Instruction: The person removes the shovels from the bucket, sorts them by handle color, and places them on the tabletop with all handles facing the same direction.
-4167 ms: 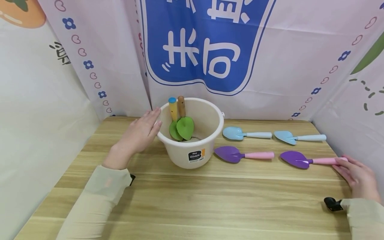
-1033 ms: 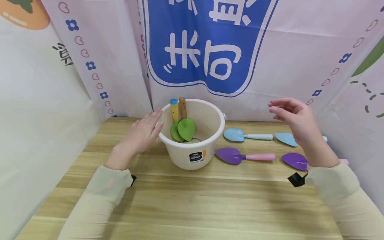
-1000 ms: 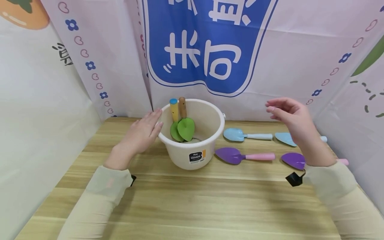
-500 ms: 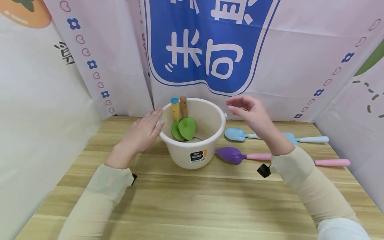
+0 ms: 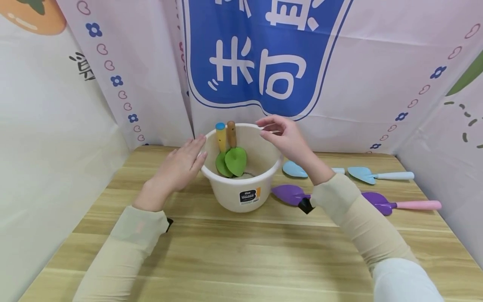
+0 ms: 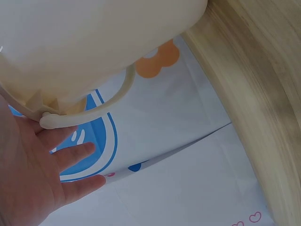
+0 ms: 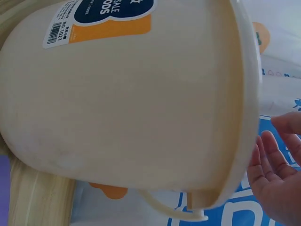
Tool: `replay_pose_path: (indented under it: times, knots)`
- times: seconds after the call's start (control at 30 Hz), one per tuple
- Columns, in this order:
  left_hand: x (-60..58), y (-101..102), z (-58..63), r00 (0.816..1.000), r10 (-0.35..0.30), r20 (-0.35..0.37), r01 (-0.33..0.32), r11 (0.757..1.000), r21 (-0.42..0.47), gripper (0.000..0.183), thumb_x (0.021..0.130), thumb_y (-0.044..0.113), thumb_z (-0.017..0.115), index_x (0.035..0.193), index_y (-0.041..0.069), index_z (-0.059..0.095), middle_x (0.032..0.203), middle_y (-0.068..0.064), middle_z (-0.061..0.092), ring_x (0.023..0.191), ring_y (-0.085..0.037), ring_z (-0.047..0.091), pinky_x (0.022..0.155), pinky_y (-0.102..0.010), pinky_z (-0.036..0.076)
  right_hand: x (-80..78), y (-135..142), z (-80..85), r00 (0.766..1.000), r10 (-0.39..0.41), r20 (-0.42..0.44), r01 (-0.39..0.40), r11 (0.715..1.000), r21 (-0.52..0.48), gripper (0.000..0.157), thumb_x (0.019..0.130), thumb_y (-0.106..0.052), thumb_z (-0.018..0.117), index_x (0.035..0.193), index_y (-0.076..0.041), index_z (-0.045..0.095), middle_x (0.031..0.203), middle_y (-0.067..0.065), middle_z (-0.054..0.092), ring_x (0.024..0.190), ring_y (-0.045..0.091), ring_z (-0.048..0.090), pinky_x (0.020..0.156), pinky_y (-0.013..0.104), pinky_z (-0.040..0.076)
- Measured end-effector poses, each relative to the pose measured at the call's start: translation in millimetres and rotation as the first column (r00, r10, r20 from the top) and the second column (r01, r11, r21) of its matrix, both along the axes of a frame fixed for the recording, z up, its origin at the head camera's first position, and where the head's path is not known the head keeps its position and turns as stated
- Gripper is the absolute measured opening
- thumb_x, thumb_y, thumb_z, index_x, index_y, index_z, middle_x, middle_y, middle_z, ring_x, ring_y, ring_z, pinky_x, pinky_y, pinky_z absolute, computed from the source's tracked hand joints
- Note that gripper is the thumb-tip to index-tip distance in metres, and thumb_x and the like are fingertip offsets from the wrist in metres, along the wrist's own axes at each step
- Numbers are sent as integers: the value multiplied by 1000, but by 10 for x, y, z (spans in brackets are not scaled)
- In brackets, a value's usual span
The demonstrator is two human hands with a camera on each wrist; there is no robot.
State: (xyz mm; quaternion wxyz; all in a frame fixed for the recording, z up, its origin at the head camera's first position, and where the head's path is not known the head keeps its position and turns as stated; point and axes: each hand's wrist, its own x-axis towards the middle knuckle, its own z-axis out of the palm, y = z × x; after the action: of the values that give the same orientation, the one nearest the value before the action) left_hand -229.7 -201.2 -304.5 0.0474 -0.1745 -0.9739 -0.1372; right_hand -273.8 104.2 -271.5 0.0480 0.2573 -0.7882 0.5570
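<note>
A cream plastic bucket (image 5: pixel 226 195) stands at the back of the table. My left hand (image 5: pixel 175 170) rests against its left rim with fingers extended; in the left wrist view those fingers spread beside the bucket's pale carrying handle (image 6: pixel 89 115). Over the right rim is my right hand (image 5: pixel 284 138), its fingers loosely curved with nothing between them. The right wrist view has this hand (image 7: pixel 277 174) just past the rim. Inside the bucket lean two green-bladed trowels (image 5: pixel 236 161), one with a yellow, blue-tipped handle (image 5: pixel 221 140), the other with a brown wooden handle (image 5: pixel 231 135).
Right of the bucket lie two light blue trowels (image 5: pixel 361 174) in a back row. Two purple trowels (image 5: pixel 377 202) with pink handles lie in front of them. My right forearm covers part of these. Printed cloth (image 5: pixel 358 92) hangs behind the wooden table (image 5: pixel 241 251).
My right hand, at the far right purple trowel's pink handle earlier, has lifted away and moved left to the bucket's rim. The left hand and the trowels have stayed in place.
</note>
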Motion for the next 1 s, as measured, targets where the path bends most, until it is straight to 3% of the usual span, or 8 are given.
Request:
replay_pose_path:
  times: [0.33, 0.63, 0.73, 0.87, 1.0]
  knots:
    - [-19, -21, -18, 1000, -1, -12, 1, 1000, -3, 64, 112, 44, 23, 164, 6, 20, 169, -12, 20, 154, -38, 17, 120, -66, 19, -190, -336, -31, 996, 85, 4, -84, 988, 132, 32, 100, -5, 63, 131, 2, 64, 134, 16, 64, 119, 27, 63, 102, 39, 53]
    - [-16, -19, -6, 1000, -5, -3, 5, 1000, -3, 63, 112, 42, 22, 164, 7, 18, 169, -11, 19, 154, -39, 16, 120, -66, 18, -295, -482, -30, 998, 66, 22, -70, 977, 200, 38, 101, -7, 63, 139, -4, 61, 142, 11, 60, 127, 28, 59, 105, 40, 51]
    - [-17, -12, -2, 1000, -8, -2, 8, 1000, 0, 63, 112, 42, 22, 164, 7, 19, 169, -12, 19, 154, -39, 16, 120, -66, 18, -338, -528, -34, 997, 74, 15, -76, 958, 276, 43, 101, -8, 64, 143, -6, 58, 147, 11, 55, 130, 29, 56, 105, 39, 51]
    - [-16, -8, -13, 1000, -3, -7, 3, 1000, 10, 62, 112, 41, 24, 164, 7, 20, 169, -11, 20, 154, -38, 17, 120, -66, 18, -365, -570, -34, 994, 107, -11, -93, 912, 399, 52, 100, -10, 66, 150, -8, 50, 155, 11, 46, 135, 31, 51, 104, 38, 52]
    - [-5, -27, -25, 1000, 2, -7, -2, 1000, 15, 62, 112, 41, 25, 164, 7, 20, 169, -11, 20, 154, -38, 16, 120, -66, 18, -382, -597, -37, 991, 133, -12, -113, 882, 458, 61, 100, -11, 65, 156, -9, 42, 160, 11, 39, 139, 32, 47, 107, 42, 50]
